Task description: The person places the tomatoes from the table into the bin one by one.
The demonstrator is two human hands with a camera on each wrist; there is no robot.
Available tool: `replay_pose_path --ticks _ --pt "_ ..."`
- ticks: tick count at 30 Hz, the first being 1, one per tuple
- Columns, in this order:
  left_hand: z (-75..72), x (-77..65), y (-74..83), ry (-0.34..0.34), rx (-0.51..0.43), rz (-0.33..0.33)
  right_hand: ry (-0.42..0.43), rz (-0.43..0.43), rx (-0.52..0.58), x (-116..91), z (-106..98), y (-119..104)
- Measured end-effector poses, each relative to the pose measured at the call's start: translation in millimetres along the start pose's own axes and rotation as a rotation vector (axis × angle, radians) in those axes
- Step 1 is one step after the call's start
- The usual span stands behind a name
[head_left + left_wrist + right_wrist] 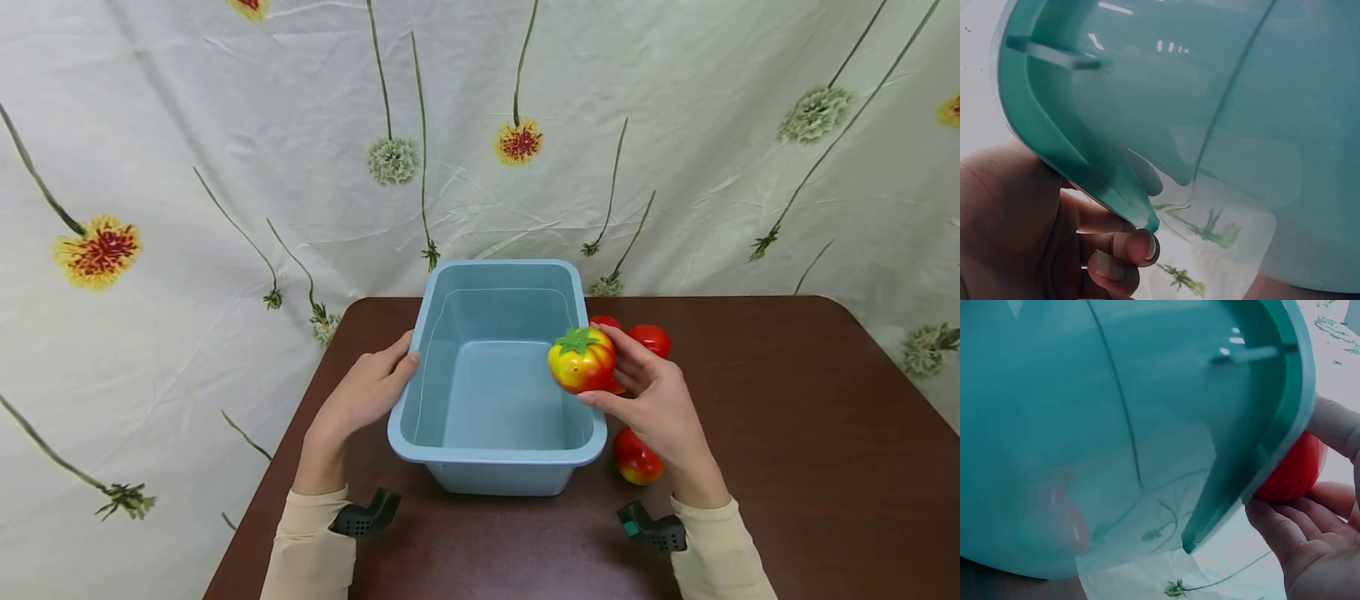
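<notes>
A light blue plastic basin (497, 457) stands on the table, with nothing lying inside it. My left hand (367, 390) holds its left rim; in the left wrist view, the fingers (1141, 247) curl under that rim. Over the basin's right rim, my right hand (660, 400) grips a shiny yellow-and-red toy tomato (581, 362) with a green leafy top, between thumb and fingers. From the right wrist camera, part of the red tomato (1294, 469) shows beyond the rim, the basin hiding the rest.
Right of the basin lie more red fruits: one behind the hand (649, 339), another at the far rim (604, 321), and a red-yellow one (637, 457) near the front corner. Dark brown tabletop (795, 433) extends right. A flower-print cloth (480, 208) hangs behind the table.
</notes>
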State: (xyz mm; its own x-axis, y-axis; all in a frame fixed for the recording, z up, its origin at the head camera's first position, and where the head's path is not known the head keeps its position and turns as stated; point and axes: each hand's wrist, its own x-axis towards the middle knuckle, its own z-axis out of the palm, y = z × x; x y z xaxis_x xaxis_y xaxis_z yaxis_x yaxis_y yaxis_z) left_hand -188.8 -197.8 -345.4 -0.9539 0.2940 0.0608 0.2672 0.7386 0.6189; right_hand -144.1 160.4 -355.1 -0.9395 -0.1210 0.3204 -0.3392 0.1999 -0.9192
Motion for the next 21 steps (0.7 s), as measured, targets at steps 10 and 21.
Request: replay_pose_path --ticks 10,21 --pt "0.3 -0.1 -0.3 0.003 -0.005 0.005 -0.016 -0.020 0.062 -2 14 -6" --pt "0.6 -0.2 -0.4 0.005 -0.006 0.005 -0.045 -0.046 0.093 -2 20 -8"
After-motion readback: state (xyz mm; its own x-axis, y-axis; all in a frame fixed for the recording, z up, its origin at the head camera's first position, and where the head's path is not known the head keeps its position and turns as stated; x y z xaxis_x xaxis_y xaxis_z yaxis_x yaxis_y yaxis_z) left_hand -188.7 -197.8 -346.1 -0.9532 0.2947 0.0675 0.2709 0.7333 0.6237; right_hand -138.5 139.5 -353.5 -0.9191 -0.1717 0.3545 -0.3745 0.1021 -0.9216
